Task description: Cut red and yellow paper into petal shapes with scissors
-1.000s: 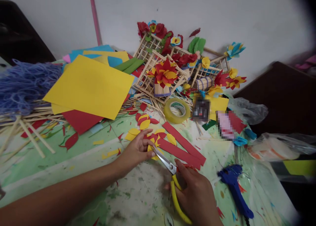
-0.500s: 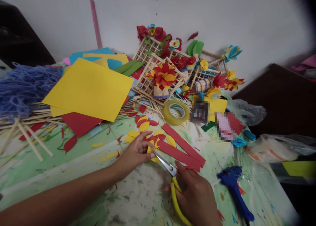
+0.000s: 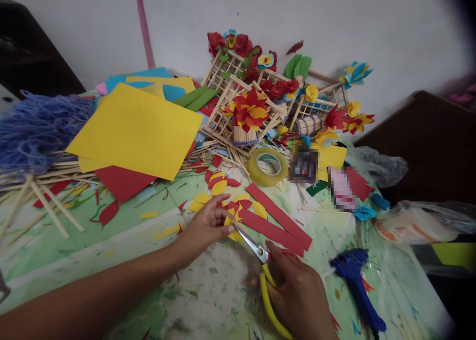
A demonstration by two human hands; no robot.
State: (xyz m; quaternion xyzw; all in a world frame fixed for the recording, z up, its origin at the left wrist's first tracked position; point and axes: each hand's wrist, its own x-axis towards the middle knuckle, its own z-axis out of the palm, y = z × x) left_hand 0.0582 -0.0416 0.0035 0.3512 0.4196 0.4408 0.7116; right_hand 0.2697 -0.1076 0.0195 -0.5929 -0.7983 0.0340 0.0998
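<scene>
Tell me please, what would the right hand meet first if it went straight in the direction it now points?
Led by its scissors, the right hand would probably first meet the yellow paper at the fingers of the left hand; the depth there is unclear.

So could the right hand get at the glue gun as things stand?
Probably yes: the glue gun lies just to the right of the right hand, and nothing bulky shows between them. But that hand holds the scissors, so it would likely need to put them down first.
</scene>
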